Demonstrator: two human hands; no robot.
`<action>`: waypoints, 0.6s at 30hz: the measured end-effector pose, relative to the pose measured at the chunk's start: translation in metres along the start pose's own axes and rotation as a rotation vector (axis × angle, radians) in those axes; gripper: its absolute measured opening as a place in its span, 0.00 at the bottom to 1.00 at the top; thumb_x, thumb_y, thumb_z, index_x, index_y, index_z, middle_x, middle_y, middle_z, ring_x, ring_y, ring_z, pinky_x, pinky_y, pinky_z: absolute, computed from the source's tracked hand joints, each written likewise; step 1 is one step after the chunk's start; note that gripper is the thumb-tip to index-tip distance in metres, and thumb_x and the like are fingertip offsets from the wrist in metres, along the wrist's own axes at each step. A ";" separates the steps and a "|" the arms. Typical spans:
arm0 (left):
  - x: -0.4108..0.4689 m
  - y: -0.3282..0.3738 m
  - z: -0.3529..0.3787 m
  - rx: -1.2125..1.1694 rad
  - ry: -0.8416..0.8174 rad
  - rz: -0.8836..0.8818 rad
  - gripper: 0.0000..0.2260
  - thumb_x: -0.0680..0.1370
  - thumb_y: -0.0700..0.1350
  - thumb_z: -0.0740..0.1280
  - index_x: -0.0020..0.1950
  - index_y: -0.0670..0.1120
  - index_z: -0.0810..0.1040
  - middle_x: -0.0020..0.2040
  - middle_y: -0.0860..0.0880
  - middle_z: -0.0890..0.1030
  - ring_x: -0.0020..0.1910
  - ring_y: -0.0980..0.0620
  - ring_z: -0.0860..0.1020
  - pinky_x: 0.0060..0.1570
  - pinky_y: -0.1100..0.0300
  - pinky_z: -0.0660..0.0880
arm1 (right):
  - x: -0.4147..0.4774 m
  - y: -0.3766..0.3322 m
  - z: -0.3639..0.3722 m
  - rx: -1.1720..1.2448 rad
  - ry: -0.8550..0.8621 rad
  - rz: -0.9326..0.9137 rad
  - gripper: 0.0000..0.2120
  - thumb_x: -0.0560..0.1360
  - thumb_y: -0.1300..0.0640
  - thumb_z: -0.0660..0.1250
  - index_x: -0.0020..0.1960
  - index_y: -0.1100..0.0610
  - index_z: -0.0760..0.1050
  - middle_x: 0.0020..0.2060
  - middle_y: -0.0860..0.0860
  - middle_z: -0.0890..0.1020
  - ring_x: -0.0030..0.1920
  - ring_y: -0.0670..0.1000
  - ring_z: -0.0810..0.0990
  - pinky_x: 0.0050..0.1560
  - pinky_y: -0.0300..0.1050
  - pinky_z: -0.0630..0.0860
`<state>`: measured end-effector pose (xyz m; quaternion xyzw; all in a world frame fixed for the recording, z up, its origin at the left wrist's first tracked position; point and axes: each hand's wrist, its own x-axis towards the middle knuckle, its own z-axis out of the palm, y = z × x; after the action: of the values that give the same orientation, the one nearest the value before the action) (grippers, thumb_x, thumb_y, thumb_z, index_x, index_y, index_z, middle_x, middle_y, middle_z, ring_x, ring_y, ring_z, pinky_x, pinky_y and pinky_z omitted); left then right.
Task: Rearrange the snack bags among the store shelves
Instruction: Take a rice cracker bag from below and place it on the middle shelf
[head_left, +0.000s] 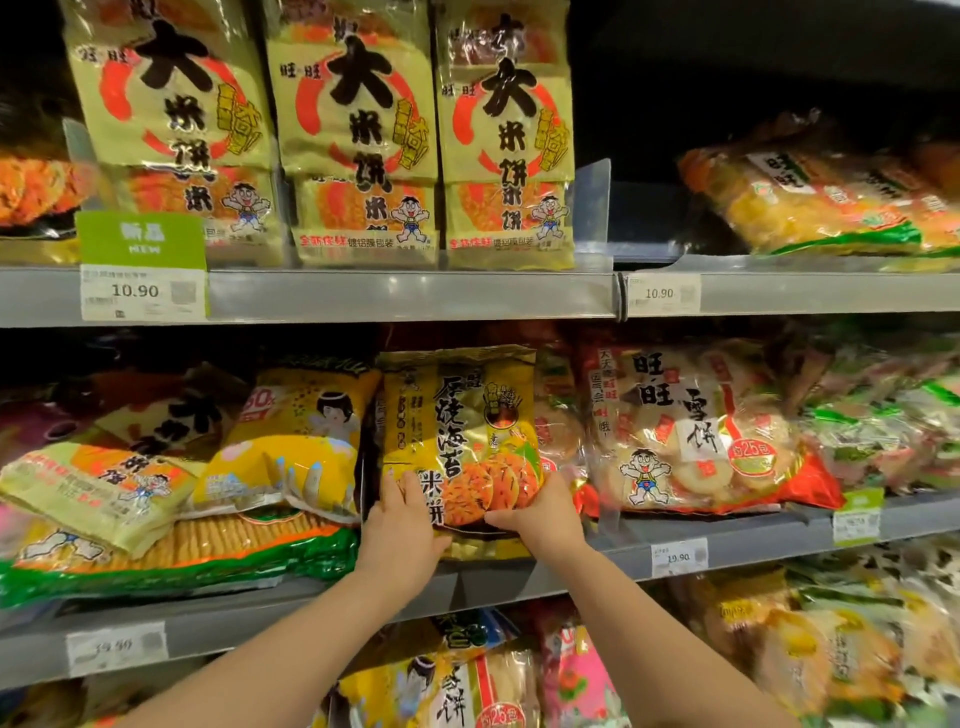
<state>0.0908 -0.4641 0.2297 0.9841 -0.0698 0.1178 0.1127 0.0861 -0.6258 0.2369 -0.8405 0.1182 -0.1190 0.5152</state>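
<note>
A yellow and gold seaweed rice-cracker bag (460, 415) stands upright at the middle of the middle shelf (753, 540). My left hand (402, 525) grips its lower left corner. My right hand (540, 512) grips its lower right corner, thumb across the front. The bag's bottom edge rests on other packs lying on the shelf.
Three tall gold rice-cracker bags (353, 130) stand on the upper shelf (405, 296), with a gap and a flat orange bag (831, 197) to their right. A yellow bag (296, 441) lies left of the held bag, a red and white bag (696, 431) right. More bags fill the lower shelf.
</note>
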 end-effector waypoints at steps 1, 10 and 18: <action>0.000 0.000 0.000 -0.015 -0.006 0.005 0.41 0.76 0.56 0.64 0.76 0.40 0.43 0.76 0.37 0.49 0.71 0.40 0.64 0.67 0.53 0.65 | -0.002 -0.001 -0.003 0.048 -0.016 0.013 0.34 0.61 0.56 0.80 0.59 0.55 0.63 0.57 0.52 0.77 0.59 0.55 0.77 0.56 0.47 0.75; -0.019 0.004 -0.015 -0.247 -0.005 0.087 0.44 0.74 0.52 0.69 0.77 0.48 0.39 0.78 0.46 0.42 0.76 0.46 0.57 0.69 0.55 0.65 | -0.038 -0.017 -0.040 0.308 -0.047 -0.085 0.31 0.68 0.65 0.74 0.65 0.55 0.62 0.51 0.48 0.77 0.51 0.49 0.76 0.53 0.42 0.69; -0.056 0.000 -0.046 -0.584 0.015 0.025 0.57 0.65 0.54 0.77 0.75 0.55 0.35 0.77 0.44 0.53 0.73 0.45 0.61 0.68 0.50 0.65 | -0.085 -0.025 -0.063 0.406 -0.067 -0.142 0.30 0.67 0.65 0.75 0.63 0.52 0.64 0.52 0.48 0.78 0.55 0.52 0.77 0.56 0.46 0.71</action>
<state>0.0274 -0.4466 0.2594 0.9082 -0.1123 0.1014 0.3903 -0.0125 -0.6404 0.2809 -0.7293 0.0152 -0.1485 0.6677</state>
